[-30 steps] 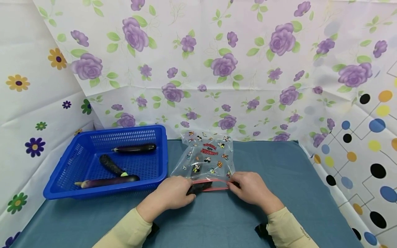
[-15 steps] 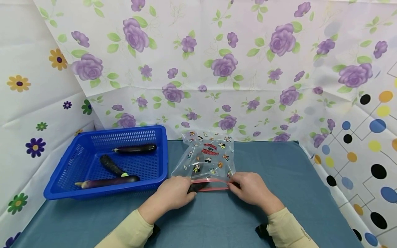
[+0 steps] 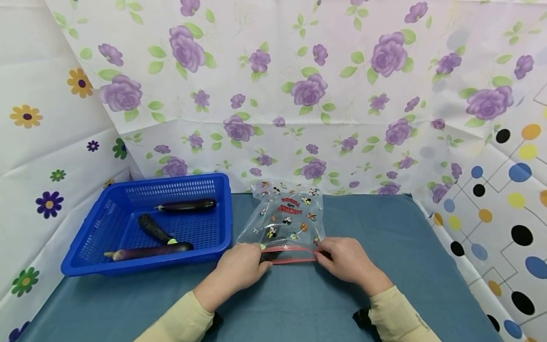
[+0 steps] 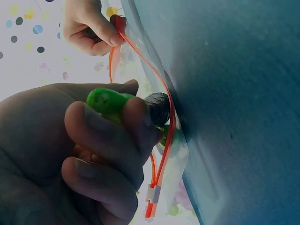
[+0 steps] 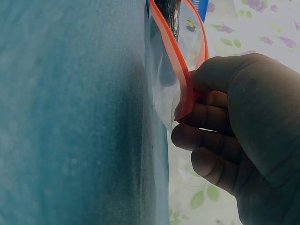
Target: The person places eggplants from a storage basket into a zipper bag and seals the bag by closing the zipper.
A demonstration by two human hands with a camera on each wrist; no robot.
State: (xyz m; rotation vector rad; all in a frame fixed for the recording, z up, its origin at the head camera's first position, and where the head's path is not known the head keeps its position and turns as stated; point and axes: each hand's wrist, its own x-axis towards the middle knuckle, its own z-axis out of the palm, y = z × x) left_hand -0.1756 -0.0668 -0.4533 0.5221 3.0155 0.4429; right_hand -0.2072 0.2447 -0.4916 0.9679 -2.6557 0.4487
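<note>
Nearest, the left hand (image 3: 241,266) has its fingers bent in and, with the thumb, grips the bright green stem (image 4: 110,102) of a dark vegetable (image 4: 158,107), whose blackish body runs away from the fingertips into the mouth of a clear bag (image 3: 286,213). A second green piece (image 4: 165,133) shows just past those fingertips, by the bag's red rim; what it belongs to I cannot tell. The right hand (image 3: 344,259) pinches the far end of that red rim between thumb and forefinger, its other fingers curled loosely below. Between the two sets of fingers the rim's two red strips (image 3: 295,261) stand apart, so the mouth gapes. A small white slider (image 4: 153,193) sits on the strips near the left fingers, at the end away from the right hand. Beyond the fingers the bag lies on the blue-green cloth (image 3: 376,223), printed with little cartoon figures and red lettering. To the left of the left fingers, just beside them, stands a blue basket (image 3: 228,213) holding a dark eggplant (image 3: 147,251) along its near side, a bent one (image 3: 154,229) and another (image 3: 185,204) farther back. Farthest from all the fingers hangs a white sheet (image 3: 273,90) with purple roses
</note>
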